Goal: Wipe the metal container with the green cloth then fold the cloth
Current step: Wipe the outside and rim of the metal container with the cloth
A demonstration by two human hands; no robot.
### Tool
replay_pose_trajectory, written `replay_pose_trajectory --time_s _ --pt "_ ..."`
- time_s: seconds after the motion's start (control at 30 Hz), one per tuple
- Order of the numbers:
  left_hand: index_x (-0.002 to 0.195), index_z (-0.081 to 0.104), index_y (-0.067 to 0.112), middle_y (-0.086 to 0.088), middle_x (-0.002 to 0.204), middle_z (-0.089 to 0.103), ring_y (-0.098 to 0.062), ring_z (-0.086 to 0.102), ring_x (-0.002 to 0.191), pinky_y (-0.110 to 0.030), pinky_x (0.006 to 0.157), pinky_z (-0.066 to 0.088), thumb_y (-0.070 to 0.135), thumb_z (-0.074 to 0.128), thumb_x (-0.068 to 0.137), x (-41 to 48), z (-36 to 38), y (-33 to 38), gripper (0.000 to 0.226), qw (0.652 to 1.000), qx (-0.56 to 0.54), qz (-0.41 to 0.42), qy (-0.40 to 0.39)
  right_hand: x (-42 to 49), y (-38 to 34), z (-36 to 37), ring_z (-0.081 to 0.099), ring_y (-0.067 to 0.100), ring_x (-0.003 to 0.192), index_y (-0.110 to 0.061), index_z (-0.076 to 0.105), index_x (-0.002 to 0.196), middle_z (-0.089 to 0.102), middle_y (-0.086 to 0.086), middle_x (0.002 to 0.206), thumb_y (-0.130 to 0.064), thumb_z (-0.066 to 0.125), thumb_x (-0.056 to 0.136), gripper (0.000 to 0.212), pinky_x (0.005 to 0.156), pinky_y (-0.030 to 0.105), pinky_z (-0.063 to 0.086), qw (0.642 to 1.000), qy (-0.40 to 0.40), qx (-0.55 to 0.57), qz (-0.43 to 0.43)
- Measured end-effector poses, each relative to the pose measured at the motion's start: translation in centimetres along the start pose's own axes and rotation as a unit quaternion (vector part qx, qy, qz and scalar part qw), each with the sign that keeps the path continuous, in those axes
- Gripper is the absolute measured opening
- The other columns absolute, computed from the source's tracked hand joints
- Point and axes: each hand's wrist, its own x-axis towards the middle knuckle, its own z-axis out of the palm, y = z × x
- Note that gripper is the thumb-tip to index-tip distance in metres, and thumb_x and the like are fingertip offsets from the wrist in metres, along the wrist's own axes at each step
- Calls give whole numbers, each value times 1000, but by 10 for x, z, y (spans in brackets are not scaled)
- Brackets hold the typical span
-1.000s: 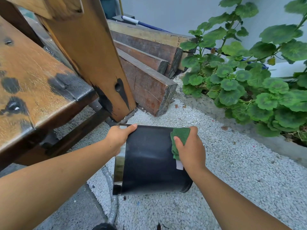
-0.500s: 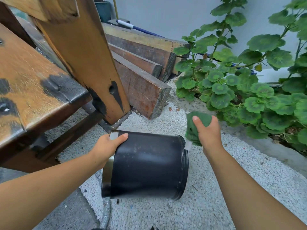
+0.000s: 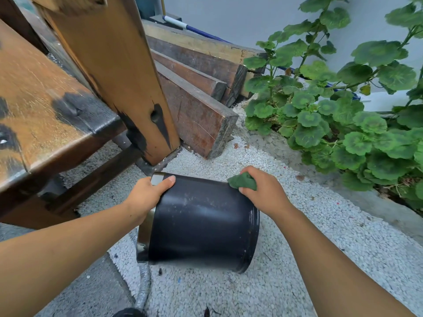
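Observation:
A black metal container (image 3: 201,227) with a shiny silver rim lies tipped on its side, held above the white gravel. My left hand (image 3: 146,197) grips its silver rim at the upper left, thumb over the black wall. My right hand (image 3: 263,191) holds a bunched green cloth (image 3: 243,181) and presses it on the container's upper right edge, near the base end. Most of the cloth is hidden inside my fist.
A worn wooden bench (image 3: 45,115) and its slanted leg (image 3: 119,72) stand close on the left. Dark wooden planks (image 3: 199,108) lie stacked behind. Leafy green plants (image 3: 343,110) fill the right side beyond a concrete curb. A grey hose (image 3: 143,287) runs along the ground below the container.
My right hand lifted the cloth off the container's side and out to the right, then came back down onto its upper right edge. The container turned slightly in my left hand.

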Motion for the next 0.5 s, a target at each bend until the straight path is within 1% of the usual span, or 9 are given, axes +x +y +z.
replay_pose_trajectory --time_s 0.03,0.07,0.13,0.17,0.27,0.4,0.43,0.5 --pt "92 68 8 -4 74 80 -21 77 66 -28 56 59 39 75 87 2 0 0 32 1000 -2 -1 2 -1 0 0 57 19 87 -27 61 108 61 -5 98 -18 73 86 26 70 32 43 1000 -5 11 -8" --pt "93 68 7 -5 75 79 -19 76 64 -26 53 57 38 75 88 3 0 1 32 1000 -6 -4 6 -2 -1 0 57 19 89 -26 63 108 61 -5 98 -17 74 85 27 71 32 42 1000 -9 19 -15" --pt "99 67 1 -12 87 78 -21 74 67 -27 52 55 37 74 89 6 0 2 37 1000 -16 -14 12 -3 -2 2 55 20 95 -25 65 108 60 -5 101 -16 77 83 29 77 33 44 999 -15 31 -27" --pt "99 66 -1 -15 89 76 -21 74 64 -27 51 55 35 74 90 8 0 3 38 999 -25 -22 15 -4 -2 4 53 21 98 -25 66 109 60 -6 103 -16 78 82 31 81 34 44 999 -18 32 -32" --pt "79 64 1 -13 74 72 -17 70 47 -24 42 52 27 72 92 10 2 3 30 997 -61 -36 32 -10 -2 11 47 20 105 -26 65 110 56 -11 108 -15 79 80 35 86 32 37 998 -18 27 -45" --pt "73 55 6 -2 53 71 -14 67 42 -22 37 51 22 71 93 12 3 6 30 995 -76 -45 44 -23 1 22 44 15 107 -28 62 112 54 -14 111 -14 78 80 38 88 26 34 998 10 25 -62" --pt "74 56 4 -5 57 72 -17 68 44 -23 38 51 22 71 93 13 3 7 30 995 -72 -47 45 -26 2 23 44 15 107 -28 62 111 54 -14 111 -14 78 80 38 88 26 35 997 21 21 -65" --pt "79 59 -1 -15 77 70 -24 67 56 -26 45 53 23 71 93 14 4 11 30 995 -72 -61 37 -34 5 27 43 14 107 -28 63 111 53 -15 113 -13 78 79 39 89 26 36 997 31 12 -68"
